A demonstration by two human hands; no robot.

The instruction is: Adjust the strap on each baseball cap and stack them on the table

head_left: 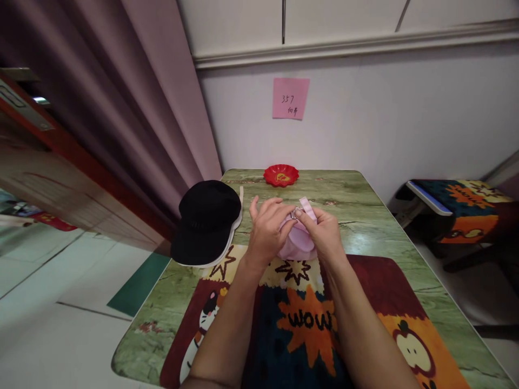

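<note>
Over the far edge of the patterned mat, both my hands work on a pale pink cap [299,243], seen from its strap side. My left hand [265,229] pinches the strap by a small metal buckle [295,214], its other fingers raised. From the other side, my right hand [327,229] grips the strap with the thumb at the buckle. The strap's loose end [306,205] sticks up between the hands. To the left, a black cap [208,216] rests on top of a white cap [233,241].
A red scalloped dish [281,176] stands at the back of the green wood-patterned table [357,200]. The colourful mat [377,275] lies under my forearms. A purple curtain [170,97] hangs at left, a pink note [291,98] sticks to the wall, and a covered stool [470,205] is at right.
</note>
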